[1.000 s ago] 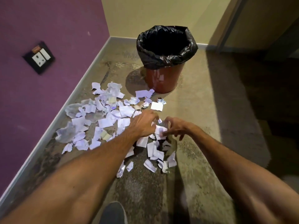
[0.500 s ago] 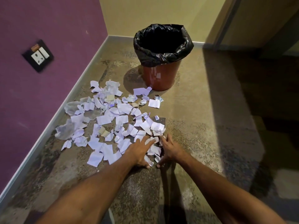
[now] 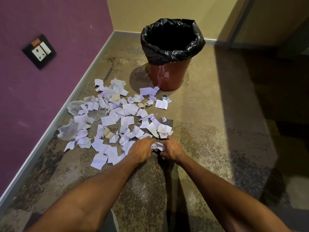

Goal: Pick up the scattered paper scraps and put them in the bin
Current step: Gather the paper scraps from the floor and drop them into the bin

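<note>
White paper scraps (image 3: pixel 115 118) lie scattered over the floor between the purple wall and a red bin (image 3: pixel 168 76) lined with a black bag, which stands open at the back. At the near edge of the pile my left hand (image 3: pixel 142 150) and my right hand (image 3: pixel 172 150) press together around a crumpled bunch of scraps (image 3: pixel 157 146). Both hands curl inward on the bunch, low over the floor. The bin's inside looks dark, so its contents are hidden.
The purple wall with a grey skirting (image 3: pixel 55 121) runs along the left, carrying a black socket plate (image 3: pixel 39 51). A small foil wrapper (image 3: pixel 165 99) lies near the bin's base. Bare speckled floor (image 3: pixel 209 131) stretches to the right, darker toward a doorway.
Both hands have drawn the near scraps together and closed on a bunch between them; half a second ago they lay flat and spread on the floor. The view has shifted slightly.
</note>
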Demonstrator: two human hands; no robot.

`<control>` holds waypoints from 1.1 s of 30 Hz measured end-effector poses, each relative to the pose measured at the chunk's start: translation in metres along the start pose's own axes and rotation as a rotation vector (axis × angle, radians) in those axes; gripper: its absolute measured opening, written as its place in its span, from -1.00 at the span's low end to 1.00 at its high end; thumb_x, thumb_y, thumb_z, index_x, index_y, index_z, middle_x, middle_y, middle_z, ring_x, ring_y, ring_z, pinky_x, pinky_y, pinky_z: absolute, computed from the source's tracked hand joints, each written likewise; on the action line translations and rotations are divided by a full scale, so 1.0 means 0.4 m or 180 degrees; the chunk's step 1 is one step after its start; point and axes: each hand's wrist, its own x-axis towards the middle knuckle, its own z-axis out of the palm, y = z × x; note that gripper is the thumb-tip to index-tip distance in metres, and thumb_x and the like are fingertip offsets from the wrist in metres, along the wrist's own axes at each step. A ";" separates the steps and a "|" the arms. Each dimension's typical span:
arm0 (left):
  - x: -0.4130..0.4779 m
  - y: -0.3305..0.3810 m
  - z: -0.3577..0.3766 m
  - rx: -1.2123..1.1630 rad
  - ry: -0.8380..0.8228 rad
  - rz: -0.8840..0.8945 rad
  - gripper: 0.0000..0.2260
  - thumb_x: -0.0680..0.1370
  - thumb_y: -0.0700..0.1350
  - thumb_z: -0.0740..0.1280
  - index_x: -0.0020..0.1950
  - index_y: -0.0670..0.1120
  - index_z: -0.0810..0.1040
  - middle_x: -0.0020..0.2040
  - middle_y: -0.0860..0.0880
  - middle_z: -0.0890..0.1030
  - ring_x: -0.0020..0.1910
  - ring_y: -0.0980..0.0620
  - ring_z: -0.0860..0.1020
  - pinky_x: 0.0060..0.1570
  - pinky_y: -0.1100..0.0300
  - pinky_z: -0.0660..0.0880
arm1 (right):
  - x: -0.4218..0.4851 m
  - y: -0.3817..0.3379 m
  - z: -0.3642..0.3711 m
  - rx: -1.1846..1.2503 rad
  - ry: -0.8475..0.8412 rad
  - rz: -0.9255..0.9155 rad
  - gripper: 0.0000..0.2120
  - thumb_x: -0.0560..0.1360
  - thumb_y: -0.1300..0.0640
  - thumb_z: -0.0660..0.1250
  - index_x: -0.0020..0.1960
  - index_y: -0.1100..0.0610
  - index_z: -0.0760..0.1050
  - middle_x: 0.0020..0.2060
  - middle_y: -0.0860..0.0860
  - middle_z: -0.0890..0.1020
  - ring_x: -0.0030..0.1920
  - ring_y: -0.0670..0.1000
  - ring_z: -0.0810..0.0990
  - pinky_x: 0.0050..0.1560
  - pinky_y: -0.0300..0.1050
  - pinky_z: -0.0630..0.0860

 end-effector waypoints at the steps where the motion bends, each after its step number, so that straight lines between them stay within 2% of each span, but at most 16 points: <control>1: -0.002 -0.005 -0.004 -0.0023 0.0043 0.0006 -0.72 0.67 -0.09 0.31 0.38 0.01 0.58 0.18 -0.07 0.65 0.14 -0.12 0.62 0.15 -0.03 0.59 | 0.002 -0.002 -0.004 0.0025 -0.0006 0.0028 -0.57 0.53 -0.15 0.49 0.36 -0.05 0.63 0.17 0.07 0.47 0.18 0.13 0.56 0.00 -0.12 0.40; 3: -0.003 -0.014 -0.014 -0.0022 0.0097 0.0013 -0.76 0.65 -0.11 0.31 0.30 -0.02 0.61 0.16 -0.08 0.66 0.13 -0.13 0.62 0.14 -0.03 0.58 | 0.008 -0.004 -0.015 0.0041 -0.0001 0.0039 -0.68 0.51 -0.09 0.51 0.22 -0.02 0.69 0.08 0.05 0.48 0.09 0.12 0.56 -0.05 -0.13 0.41; 5: 0.002 -0.019 -0.029 -0.0020 0.0144 0.0030 -0.80 0.64 -0.13 0.31 0.23 -0.06 0.62 0.15 -0.10 0.67 0.12 -0.14 0.62 0.12 -0.03 0.58 | 0.016 -0.005 -0.037 0.0017 0.0046 0.0022 -0.85 0.48 0.01 0.52 0.00 0.03 0.66 0.02 0.06 0.50 -0.01 0.10 0.55 -0.15 -0.16 0.39; 8: 0.022 -0.017 -0.075 -0.0061 0.0230 0.0025 -0.89 0.63 -0.14 0.31 0.11 -0.09 0.60 0.07 -0.10 0.65 0.06 -0.14 0.62 0.06 -0.04 0.60 | 0.032 -0.012 -0.090 0.0058 0.0269 -0.0077 -0.86 0.46 0.09 0.52 -0.17 0.02 0.56 -0.08 0.04 0.51 -0.06 0.10 0.55 -0.18 -0.13 0.37; 11: 0.061 -0.009 -0.154 -0.0086 0.0457 0.0045 -0.92 0.61 -0.18 0.33 0.07 -0.10 0.59 0.02 -0.12 0.64 0.02 -0.19 0.63 -0.05 0.02 0.56 | 0.052 -0.037 -0.180 0.0283 0.0524 -0.0120 -0.85 0.42 0.16 0.50 -0.21 0.04 0.54 -0.05 0.06 0.54 -0.05 0.12 0.59 -0.20 -0.11 0.46; 14: 0.111 0.005 -0.274 -0.0096 0.0712 0.0091 -0.92 0.58 -0.15 0.36 0.03 -0.12 0.62 0.01 -0.18 0.67 0.00 -0.24 0.62 -0.15 0.08 0.42 | 0.079 -0.062 -0.288 0.0481 0.0839 -0.0185 -0.93 0.40 0.19 0.48 -0.19 0.10 0.60 -0.06 0.07 0.55 -0.12 0.13 0.62 -0.27 -0.03 0.57; 18: 0.188 0.037 -0.459 0.0036 0.1016 0.0312 -0.89 0.55 -0.09 0.31 -0.15 -0.08 0.46 -0.12 -0.16 0.61 -0.08 -0.28 0.61 -0.19 0.03 0.44 | 0.123 -0.090 -0.449 0.0598 0.1274 -0.0164 -0.90 0.36 0.15 0.51 -0.19 0.05 0.59 -0.08 0.07 0.57 -0.15 0.07 0.57 -0.33 -0.20 0.36; 22: 0.279 0.087 -0.622 -0.0015 0.1670 0.0438 -0.87 0.59 -0.06 0.33 -0.09 -0.11 0.55 -0.14 -0.13 0.61 -0.16 -0.19 0.60 -0.18 0.01 0.57 | 0.168 -0.127 -0.614 0.0957 0.1829 -0.0217 -0.89 0.34 0.08 0.49 -0.19 0.04 0.58 -0.13 0.06 0.61 -0.12 0.03 0.55 -0.24 -0.14 0.36; 26: 0.385 0.135 -0.743 -0.0061 0.2034 0.0584 -0.91 0.55 -0.18 0.33 -0.03 -0.15 0.62 -0.08 -0.13 0.66 -0.10 -0.16 0.63 -0.12 -0.03 0.63 | 0.204 -0.164 -0.760 0.1402 0.2235 -0.0260 -0.88 0.31 0.09 0.50 -0.20 0.08 0.59 -0.26 -0.01 0.66 -0.21 -0.04 0.58 -0.21 -0.03 0.58; 29: 0.458 0.164 -0.792 0.0077 0.2082 0.0514 -0.93 0.51 -0.23 0.32 -0.07 -0.15 0.59 -0.14 -0.11 0.62 -0.12 -0.16 0.61 -0.20 0.03 0.52 | 0.247 -0.172 -0.835 0.1484 0.2334 -0.0225 -0.85 0.32 0.12 0.47 -0.28 0.03 0.48 -0.33 -0.05 0.56 -0.28 -0.07 0.51 -0.28 -0.09 0.52; 30: 0.484 0.169 -0.799 0.0094 0.2073 0.0467 -0.97 0.52 -0.23 0.34 -0.08 -0.14 0.57 -0.16 -0.08 0.60 -0.14 -0.14 0.59 -0.22 0.05 0.47 | 0.270 -0.171 -0.857 0.1546 0.2359 -0.0192 -0.83 0.30 0.13 0.46 -0.30 0.00 0.45 -0.34 -0.04 0.57 -0.29 -0.04 0.56 -0.28 -0.09 0.59; 31: 0.512 0.171 -0.804 0.0075 0.2083 0.0435 -0.96 0.55 -0.19 0.36 -0.10 -0.12 0.55 -0.18 -0.06 0.58 -0.15 -0.12 0.58 -0.23 0.06 0.42 | 0.293 -0.170 -0.877 0.1652 0.2393 -0.0144 -0.84 0.26 0.11 0.45 -0.32 0.00 0.45 -0.32 0.02 0.62 -0.26 0.02 0.66 -0.22 0.04 0.70; 33: 0.575 0.167 -0.805 -0.0027 0.2115 0.0358 -0.84 0.60 -0.06 0.38 -0.13 -0.07 0.50 -0.21 -0.04 0.53 -0.18 -0.14 0.53 -0.23 0.06 0.37 | 0.353 -0.157 -0.917 0.1760 0.2445 -0.0031 -0.81 0.17 0.02 0.42 -0.27 0.05 0.49 -0.24 0.13 0.69 -0.15 0.19 0.76 -0.15 0.25 0.73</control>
